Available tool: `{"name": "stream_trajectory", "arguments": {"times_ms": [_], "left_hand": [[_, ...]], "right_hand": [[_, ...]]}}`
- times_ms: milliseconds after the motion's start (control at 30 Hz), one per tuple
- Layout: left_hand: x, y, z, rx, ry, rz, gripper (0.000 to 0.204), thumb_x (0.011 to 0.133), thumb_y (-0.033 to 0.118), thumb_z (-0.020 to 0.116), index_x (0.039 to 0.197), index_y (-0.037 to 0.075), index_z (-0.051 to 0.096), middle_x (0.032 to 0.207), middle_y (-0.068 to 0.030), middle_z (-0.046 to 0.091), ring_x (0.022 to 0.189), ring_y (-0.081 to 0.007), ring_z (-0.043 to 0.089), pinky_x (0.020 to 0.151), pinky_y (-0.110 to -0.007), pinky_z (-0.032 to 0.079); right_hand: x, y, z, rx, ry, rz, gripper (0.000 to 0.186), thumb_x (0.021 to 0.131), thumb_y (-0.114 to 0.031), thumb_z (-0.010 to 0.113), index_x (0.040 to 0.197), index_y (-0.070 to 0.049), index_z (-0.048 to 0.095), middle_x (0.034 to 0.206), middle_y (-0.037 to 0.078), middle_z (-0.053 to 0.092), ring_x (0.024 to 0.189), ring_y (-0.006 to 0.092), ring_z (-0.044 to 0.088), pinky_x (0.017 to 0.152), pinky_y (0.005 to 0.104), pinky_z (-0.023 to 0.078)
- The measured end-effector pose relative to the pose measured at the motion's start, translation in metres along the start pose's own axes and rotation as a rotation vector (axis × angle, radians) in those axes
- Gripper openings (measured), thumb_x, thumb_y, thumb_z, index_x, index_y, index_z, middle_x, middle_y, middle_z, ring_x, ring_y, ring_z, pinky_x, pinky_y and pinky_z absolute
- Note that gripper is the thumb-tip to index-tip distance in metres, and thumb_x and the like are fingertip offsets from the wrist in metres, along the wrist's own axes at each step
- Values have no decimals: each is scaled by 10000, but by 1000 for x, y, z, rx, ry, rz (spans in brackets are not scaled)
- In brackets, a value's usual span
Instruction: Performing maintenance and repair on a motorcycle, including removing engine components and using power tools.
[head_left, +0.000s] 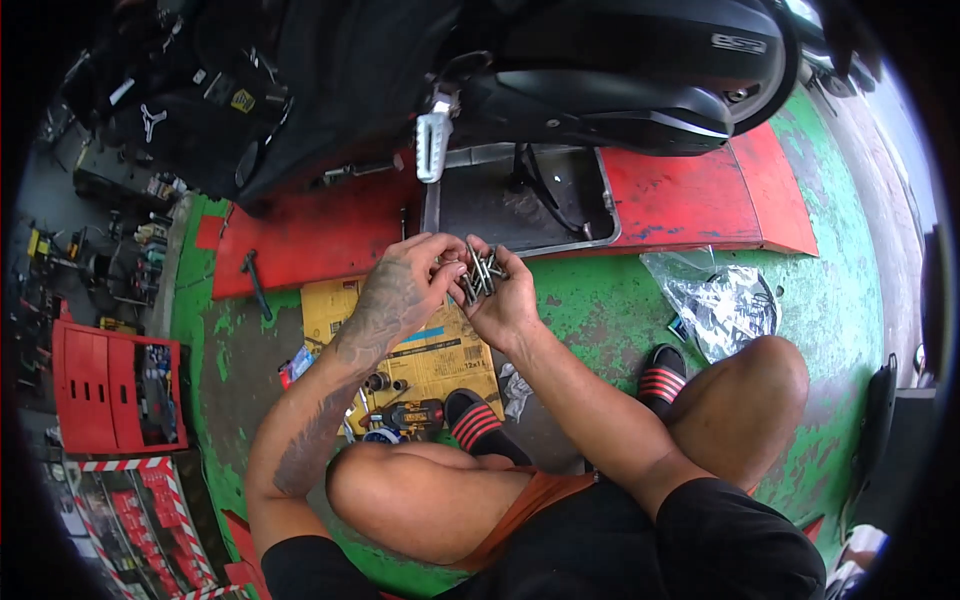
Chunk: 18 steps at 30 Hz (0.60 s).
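A bunch of silvery bolts (482,276) lies in the cupped palm of my right hand (507,318), whose fingers curl up around it. My left hand (412,270) reaches in from the left, its thumb and fingertips pinched together right beside the bolts. Whatever the left fingertips hold, if anything, is hidden. Both hands are above a flattened yellow cardboard sheet (470,368), close to the edge of a red lift platform (330,230). Just beyond them, a silver footpeg (431,145) sticks out from a black scooter (610,95).
A hammer (256,286) leans at the platform's left edge. On the cardboard lie a power driver (408,414) and sockets (378,381). A clear plastic bag (715,305) with dark contents is at the right. A red cabinet (105,385) stands far left.
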<state>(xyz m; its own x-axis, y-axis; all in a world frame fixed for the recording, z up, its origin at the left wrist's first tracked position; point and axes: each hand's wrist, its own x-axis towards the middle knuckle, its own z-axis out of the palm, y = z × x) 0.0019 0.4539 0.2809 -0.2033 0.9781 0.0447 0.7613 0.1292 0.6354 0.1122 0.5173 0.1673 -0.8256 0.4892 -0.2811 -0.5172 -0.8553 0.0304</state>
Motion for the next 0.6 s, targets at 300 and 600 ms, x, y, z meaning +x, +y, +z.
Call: {"name": "stream_trajectory", "arguments": {"times_ms": [300,600], "left_hand": [[6,64,33,375,-27,160,300,777,136,762,1051,58,670,955,-80,617,852,-241,665,741,-349,543],[39,72,66,589,9,385,208,766,104,717,952,39,649,915,-96,615,889,-292,634,749,-386,540]], "right_hand": [[-21,-43,21,-42,-120,-58,395,1028,-376,396,1266,-121,582,1154,63,622,1070,224,574,940,380,479],[-15,-73,9,76,-59,-57,395,1024,-325,355,1223,-104,616,1184,89,629,1114,263,575,1037,431,440]]}}
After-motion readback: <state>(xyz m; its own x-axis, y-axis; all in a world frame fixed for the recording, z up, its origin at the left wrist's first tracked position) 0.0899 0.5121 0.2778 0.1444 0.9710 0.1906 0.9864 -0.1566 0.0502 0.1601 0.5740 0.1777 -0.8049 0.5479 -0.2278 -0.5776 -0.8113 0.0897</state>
